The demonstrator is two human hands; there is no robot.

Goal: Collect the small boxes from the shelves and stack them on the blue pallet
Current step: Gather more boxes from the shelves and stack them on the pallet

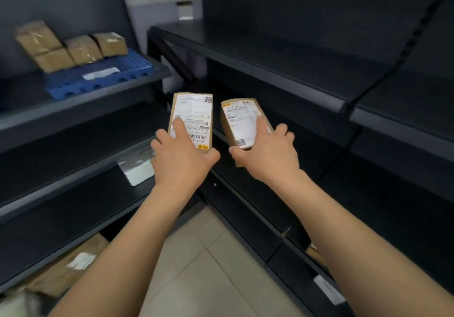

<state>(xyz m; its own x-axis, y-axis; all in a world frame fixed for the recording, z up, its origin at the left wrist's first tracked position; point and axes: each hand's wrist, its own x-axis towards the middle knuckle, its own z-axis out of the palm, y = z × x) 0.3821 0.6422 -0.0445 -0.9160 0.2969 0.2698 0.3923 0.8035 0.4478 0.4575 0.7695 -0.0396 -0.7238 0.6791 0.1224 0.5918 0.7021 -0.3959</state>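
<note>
Dark metal shelves (pixel 270 54) fill the frame. Upper left, a blue plastic pallet (pixel 134 64) carries brown cardboard boxes (pixel 83 49). At centre, the left hand (pixel 181 159) grips a long labelled cardboard box (pixel 194 110); the right hand (pixel 267 154) grips a shorter labelled cardboard box (pixel 242 117).

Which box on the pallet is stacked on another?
The leftmost upper box: it sits on a lower box. The middle box and right box stand directly on the pallet.
</note>
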